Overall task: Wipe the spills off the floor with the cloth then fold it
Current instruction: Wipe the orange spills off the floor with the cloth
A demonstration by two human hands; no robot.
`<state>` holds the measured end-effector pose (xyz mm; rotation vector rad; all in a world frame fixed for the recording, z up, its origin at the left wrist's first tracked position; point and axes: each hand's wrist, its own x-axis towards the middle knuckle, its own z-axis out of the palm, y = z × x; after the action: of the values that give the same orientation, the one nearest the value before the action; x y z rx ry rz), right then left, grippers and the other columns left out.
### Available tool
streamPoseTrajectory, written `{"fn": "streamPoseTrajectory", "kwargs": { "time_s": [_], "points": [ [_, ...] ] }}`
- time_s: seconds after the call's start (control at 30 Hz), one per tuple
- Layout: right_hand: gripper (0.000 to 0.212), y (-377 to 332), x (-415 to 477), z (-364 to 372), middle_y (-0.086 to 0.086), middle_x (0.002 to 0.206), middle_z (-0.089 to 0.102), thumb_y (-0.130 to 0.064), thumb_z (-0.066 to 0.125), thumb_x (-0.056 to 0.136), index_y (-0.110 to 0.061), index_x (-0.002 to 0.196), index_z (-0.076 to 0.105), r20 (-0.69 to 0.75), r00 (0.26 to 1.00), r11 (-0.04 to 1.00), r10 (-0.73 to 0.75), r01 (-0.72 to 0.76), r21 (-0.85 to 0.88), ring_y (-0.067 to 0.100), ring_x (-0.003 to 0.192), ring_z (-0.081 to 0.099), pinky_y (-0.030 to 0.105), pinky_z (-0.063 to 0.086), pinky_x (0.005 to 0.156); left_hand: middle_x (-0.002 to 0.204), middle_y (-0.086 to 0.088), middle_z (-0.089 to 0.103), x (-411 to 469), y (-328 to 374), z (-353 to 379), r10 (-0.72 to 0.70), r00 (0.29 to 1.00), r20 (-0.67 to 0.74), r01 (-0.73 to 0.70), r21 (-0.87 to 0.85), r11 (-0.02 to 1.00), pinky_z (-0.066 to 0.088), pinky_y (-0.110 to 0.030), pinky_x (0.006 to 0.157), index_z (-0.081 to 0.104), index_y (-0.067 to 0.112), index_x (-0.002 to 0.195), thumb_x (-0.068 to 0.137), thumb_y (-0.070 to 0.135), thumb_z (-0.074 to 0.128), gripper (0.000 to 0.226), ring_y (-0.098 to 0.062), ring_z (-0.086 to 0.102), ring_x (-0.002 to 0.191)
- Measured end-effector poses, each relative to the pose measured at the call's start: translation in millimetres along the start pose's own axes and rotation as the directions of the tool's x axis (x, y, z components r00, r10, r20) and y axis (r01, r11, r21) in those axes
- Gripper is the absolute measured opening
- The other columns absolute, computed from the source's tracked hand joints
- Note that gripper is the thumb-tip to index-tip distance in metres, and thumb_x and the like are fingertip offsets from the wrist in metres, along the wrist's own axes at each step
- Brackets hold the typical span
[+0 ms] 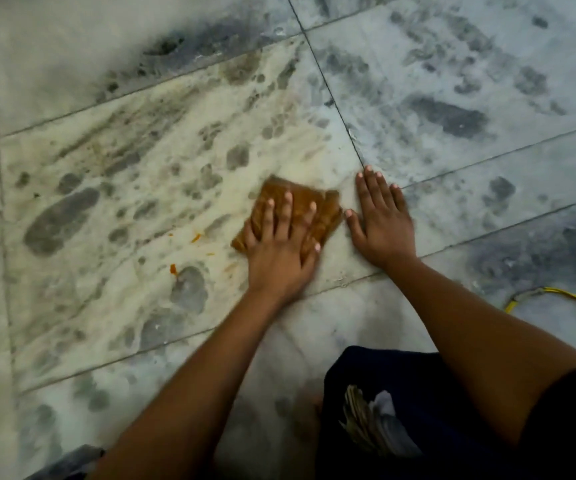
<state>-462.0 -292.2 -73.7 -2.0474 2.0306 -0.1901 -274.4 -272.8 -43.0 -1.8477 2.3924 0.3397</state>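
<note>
Our left fingers [288,206] lie spread and flat on the cloth [314,209], pressing it down against the floor [452,81] rather than pinching it. The left hand [279,251] covers the cloth's near half, and its palm reaches past the cloth's near edge onto the tile. The cloth is a small brownish-orange piece, flattened and slightly blurred, lying near the corner of a pale marble tile where two grout lines meet.

Our right fingers [373,188] rest close together and straight, flat on the bare floor just beside the cloth's right edge, the thumb nearest the cloth. The right hand [383,223] holds nothing; its fingertips reach the crossing of the grout lines.

To the left of the cloth we see small orange spill bits [194,237] scattered on the same tile, with another orange fleck [173,269] nearer us. The tile around them looks smeared yellowish. A yellow cord [556,295] curves along the floor near the right edge. Dark clothing [418,410] shows at the bottom.
</note>
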Motion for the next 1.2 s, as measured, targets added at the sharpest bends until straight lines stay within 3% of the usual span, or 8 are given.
{"fn": "streamPoseTrajectory", "kwargs": {
  "time_s": [0.07, 0.17, 0.43, 0.6, 0.73, 0.87, 1.07, 1.2],
  "points": [
    [0.069, 0, 0, 0, 0.007, 0.158, 0.011, -0.048, 0.017, 0.091, -0.013, 0.15, 0.013, -0.001, 1.0, 1.0, -0.006, 0.006, 0.0, 0.019, 0.146, 0.008, 0.035, 0.003, 0.118, 0.156, -0.009, 0.022, -38, -3, 14, 0.048, 0.998, -0.043, -0.047, 0.018, 0.999, 0.021, -0.061, 0.105, 0.024, 0.033, 0.147, 0.087, 0.056, 0.028, 0.065, -0.033, 0.022, 0.141],
    [0.069, 2, -1, 0, 0.007, 0.158, 0.009, -0.048, 0.017, 0.091, -0.013, 0.15, 0.011, -0.006, 1.0, 1.0, -0.003, 0.003, 0.004, 0.019, 0.146, 0.006, 0.035, 0.001, 0.118, 0.157, -0.007, 0.022, -39, -10, 21, 0.066, 0.997, -0.046, -0.066, 0.008, 0.998, 0.016, -0.062, 0.107, 0.023, 0.033, 0.147, 0.087, 0.056, 0.029, 0.064, -0.03, 0.018, 0.142],
    [0.068, 0, -1, 0, 0.007, 0.158, 0.01, -0.047, 0.016, 0.092, -0.012, 0.15, 0.013, -0.008, 1.0, 1.0, -0.001, 0.0, -0.009, 0.018, 0.146, 0.006, 0.031, -0.002, 0.116, 0.159, 0.004, -0.011, 103, -14, -19, -0.088, 0.993, 0.08, 0.092, -0.044, 0.995, -0.005, -0.057, 0.113, -0.001, 0.039, 0.149, 0.095, 0.054, 0.028, 0.063, -0.023, -0.01, 0.146],
    [0.071, -18, -1, 3, 0.008, 0.158, 0.01, -0.05, 0.012, 0.09, -0.011, 0.15, 0.013, -0.031, 0.994, 0.994, 0.103, -0.101, 0.049, 0.021, 0.146, 0.006, 0.036, 0.0, 0.118, 0.158, -0.004, 0.015, -2, 1, 8, -0.053, 0.995, -0.084, 0.047, -0.067, 0.997, 0.009, -0.056, 0.114, 0.019, 0.033, 0.149, 0.09, 0.05, 0.027, 0.062, -0.027, 0.014, 0.145],
    [0.073, -19, -1, 6, 0.009, 0.159, 0.005, -0.051, 0.012, 0.09, -0.011, 0.15, 0.008, -0.014, 0.993, 0.992, 0.12, -0.12, 0.04, 0.022, 0.146, 0.001, 0.039, -0.001, 0.118, 0.157, -0.003, 0.019, -93, -10, 28, -0.032, 0.999, -0.034, 0.028, -0.091, 0.995, 0.008, -0.056, 0.113, 0.022, 0.036, 0.147, 0.09, 0.051, 0.033, 0.06, -0.026, 0.015, 0.144],
    [0.072, -20, -2, 7, 0.009, 0.159, 0.003, -0.05, 0.012, 0.091, -0.01, 0.15, 0.005, -0.023, 0.992, 0.992, 0.126, -0.125, 0.031, 0.022, 0.146, 0.0, 0.037, -0.003, 0.117, 0.157, -0.002, 0.021, -55, -29, 20, -0.064, 0.997, -0.037, 0.061, -0.072, 0.996, 0.007, -0.056, 0.113, 0.025, 0.037, 0.146, 0.089, 0.054, 0.03, 0.059, -0.026, 0.016, 0.144],
    [0.072, -24, 2, 4, 0.01, 0.159, 0.002, -0.05, 0.012, 0.092, -0.009, 0.15, 0.004, 0.003, 0.996, 0.994, 0.085, -0.085, 0.075, 0.021, 0.146, -0.001, 0.036, -0.002, 0.118, 0.159, 0.005, -0.011, 51, -75, -18, -0.258, 0.963, 0.078, 0.263, -0.076, 0.962, -0.005, -0.054, 0.115, -0.001, 0.039, 0.148, 0.097, 0.053, 0.025, 0.06, -0.021, -0.011, 0.146],
    [0.072, -52, 11, 6, 0.01, 0.158, 0.006, -0.049, 0.007, 0.09, -0.009, 0.15, 0.008, -0.012, 0.998, 0.992, -0.054, 0.055, 0.111, 0.02, 0.146, 0.003, 0.029, -0.004, 0.116, 0.16, -0.002, 0.007, -18, -48, 4, -0.256, 0.965, -0.05, 0.25, -0.106, 0.962, 0.005, -0.057, 0.114, 0.011, 0.034, 0.149, 0.094, 0.05, 0.025, 0.059, -0.026, 0.006, 0.147]
  ]
}}
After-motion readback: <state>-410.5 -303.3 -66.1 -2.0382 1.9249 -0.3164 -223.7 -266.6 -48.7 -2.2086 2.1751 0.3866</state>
